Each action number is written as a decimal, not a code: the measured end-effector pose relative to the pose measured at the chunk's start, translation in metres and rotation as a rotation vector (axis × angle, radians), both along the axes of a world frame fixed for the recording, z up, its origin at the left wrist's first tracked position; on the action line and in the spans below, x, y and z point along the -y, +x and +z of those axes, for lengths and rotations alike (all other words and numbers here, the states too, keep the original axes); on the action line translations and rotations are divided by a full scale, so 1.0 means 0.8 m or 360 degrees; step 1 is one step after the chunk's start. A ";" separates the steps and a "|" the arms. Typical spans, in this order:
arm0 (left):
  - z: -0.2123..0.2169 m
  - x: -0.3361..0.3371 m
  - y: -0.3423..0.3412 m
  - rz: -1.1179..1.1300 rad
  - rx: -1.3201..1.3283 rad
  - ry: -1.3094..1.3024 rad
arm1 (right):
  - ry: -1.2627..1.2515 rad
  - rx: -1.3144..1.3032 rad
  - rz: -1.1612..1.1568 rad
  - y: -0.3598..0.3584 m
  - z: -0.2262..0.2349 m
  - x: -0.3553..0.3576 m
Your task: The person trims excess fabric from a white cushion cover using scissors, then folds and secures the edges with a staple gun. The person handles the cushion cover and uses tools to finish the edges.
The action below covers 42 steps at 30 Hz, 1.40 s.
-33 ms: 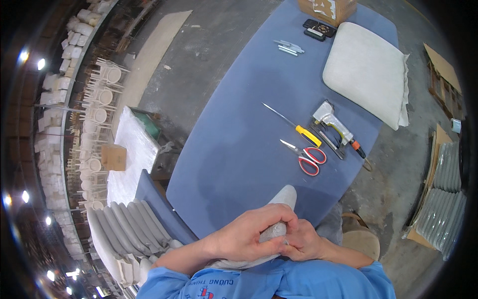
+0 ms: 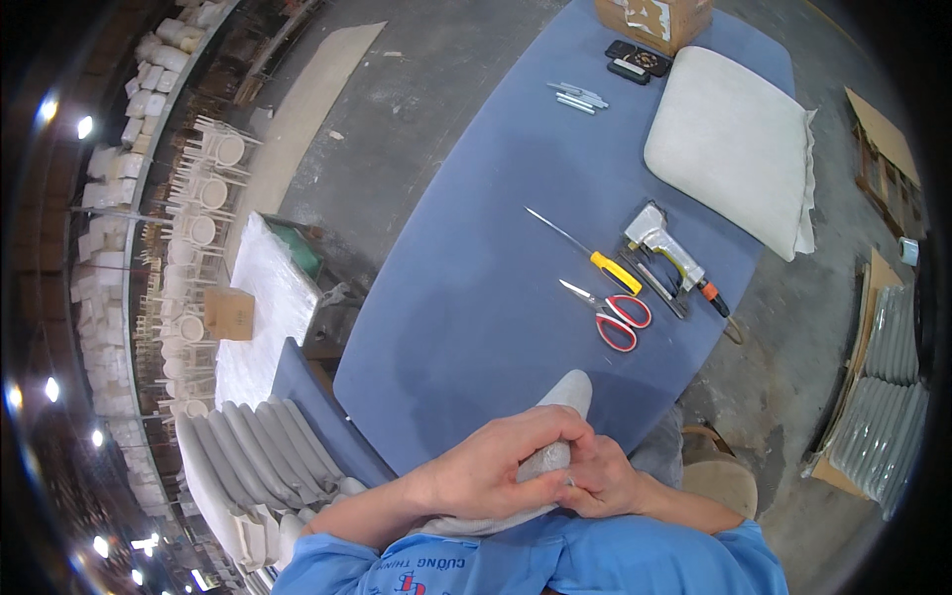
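Observation:
Close against my body, both hands grip a light grey fabric-covered pad (image 2: pixel 569 393). One rounded end of it points away over the near edge of the table. My left hand (image 2: pixel 504 454) wraps over the pad from the left, its fingers curled and its thumb pressed along the near side. My right hand (image 2: pixel 607 478) closes on the fabric from the right, its fingertips meeting those of the left. A bunched part of the fabric shows between the hands. Beyond them on the blue-covered table (image 2: pixel 446 327) lie red-handled scissors (image 2: pixel 617 319), a yellow-handled screwdriver (image 2: pixel 613 270) and a staple gun (image 2: pixel 669 248).
A light grey cushion (image 2: pixel 729 139) lies at the table's far right, near staple strips (image 2: pixel 577 97), a black phone-like device (image 2: pixel 635 61) and a cardboard box (image 2: pixel 659 22). Stacked grey pads (image 2: pixel 258 451) stand at left, a stool (image 2: pixel 722 481) at right, wrapped pads (image 2: pixel 883 426) farther right.

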<state>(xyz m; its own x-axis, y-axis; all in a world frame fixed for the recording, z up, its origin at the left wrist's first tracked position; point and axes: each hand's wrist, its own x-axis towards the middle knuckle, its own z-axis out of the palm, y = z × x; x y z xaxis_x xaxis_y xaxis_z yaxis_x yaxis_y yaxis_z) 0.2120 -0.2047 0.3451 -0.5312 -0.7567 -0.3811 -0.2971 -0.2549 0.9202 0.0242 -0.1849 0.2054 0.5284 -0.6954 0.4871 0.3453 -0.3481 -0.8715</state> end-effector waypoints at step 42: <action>0.029 -0.010 -0.054 0.0144 0.0930 -0.0043 | 0.0140 0.0052 0.0179 -0.016 -0.039 0.012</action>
<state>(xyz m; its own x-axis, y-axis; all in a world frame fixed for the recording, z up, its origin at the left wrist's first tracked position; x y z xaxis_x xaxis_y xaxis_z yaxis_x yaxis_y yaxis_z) 0.1692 -0.1964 0.3685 -0.1720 -0.8025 -0.5713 -0.7349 -0.2816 0.6169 0.0114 -0.1946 0.1741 0.5902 -0.6734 0.4452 0.4068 -0.2282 -0.8846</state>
